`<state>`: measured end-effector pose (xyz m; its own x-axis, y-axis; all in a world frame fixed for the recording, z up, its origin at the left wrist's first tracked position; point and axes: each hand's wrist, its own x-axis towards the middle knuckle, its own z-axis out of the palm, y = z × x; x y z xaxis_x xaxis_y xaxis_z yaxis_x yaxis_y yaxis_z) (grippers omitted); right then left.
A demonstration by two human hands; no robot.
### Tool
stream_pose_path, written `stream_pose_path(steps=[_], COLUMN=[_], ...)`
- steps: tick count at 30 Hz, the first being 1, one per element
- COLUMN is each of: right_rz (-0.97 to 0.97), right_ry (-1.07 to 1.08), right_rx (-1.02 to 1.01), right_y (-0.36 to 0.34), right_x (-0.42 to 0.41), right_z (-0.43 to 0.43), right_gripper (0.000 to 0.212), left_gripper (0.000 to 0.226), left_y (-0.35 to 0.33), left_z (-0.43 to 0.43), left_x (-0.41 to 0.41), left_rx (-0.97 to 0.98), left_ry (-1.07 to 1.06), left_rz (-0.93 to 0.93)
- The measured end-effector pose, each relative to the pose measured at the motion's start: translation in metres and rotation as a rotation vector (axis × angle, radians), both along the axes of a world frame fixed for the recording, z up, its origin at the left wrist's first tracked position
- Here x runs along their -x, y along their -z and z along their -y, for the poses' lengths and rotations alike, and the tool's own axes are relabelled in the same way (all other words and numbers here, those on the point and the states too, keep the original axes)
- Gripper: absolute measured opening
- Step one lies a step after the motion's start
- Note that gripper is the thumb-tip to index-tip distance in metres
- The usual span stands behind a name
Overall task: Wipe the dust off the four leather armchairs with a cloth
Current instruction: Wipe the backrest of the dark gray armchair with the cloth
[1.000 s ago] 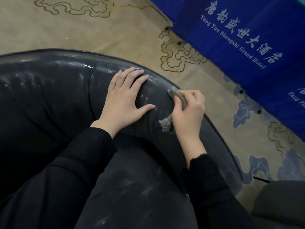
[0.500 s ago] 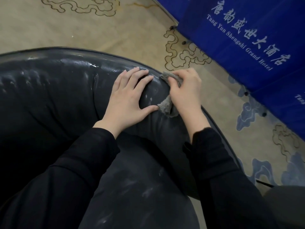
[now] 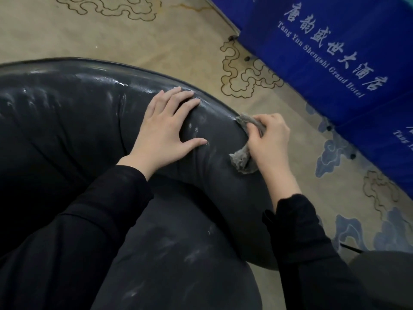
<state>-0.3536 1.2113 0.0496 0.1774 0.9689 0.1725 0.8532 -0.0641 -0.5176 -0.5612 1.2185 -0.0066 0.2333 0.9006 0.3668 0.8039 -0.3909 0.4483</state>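
The right hand (image 3: 269,139) gripped the grey cloth (image 3: 242,158) against the armchair (image 3: 67,113) rim; the left hand (image 3: 165,133) lay spread flat beside it. Dust streaks remained on the armchair's seat, so much wiping seemed left.

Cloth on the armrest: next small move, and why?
Probably drag the cloth down toward the seat cushion. The right hand presses it on the outer curve of the armchair, where the top looks glossy, but pale dusty streaks show on the cushion. The left hand lies flat on the leather, bracing.
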Motion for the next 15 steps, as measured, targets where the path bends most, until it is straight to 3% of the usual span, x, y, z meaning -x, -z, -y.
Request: stream_pose_path(steps=[15], right_rz=[-0.069], right_ry=[0.057], right_rx=[-0.123], right_y=[0.008], right_x=[-0.014], right_z=[0.053], right_gripper=[0.011], left_gripper=[0.082], left_y=[-0.002], left_z=[0.024], left_x=[-0.041], left_rx=[0.037], left_ry=[0.179], left_rz=[-0.077])
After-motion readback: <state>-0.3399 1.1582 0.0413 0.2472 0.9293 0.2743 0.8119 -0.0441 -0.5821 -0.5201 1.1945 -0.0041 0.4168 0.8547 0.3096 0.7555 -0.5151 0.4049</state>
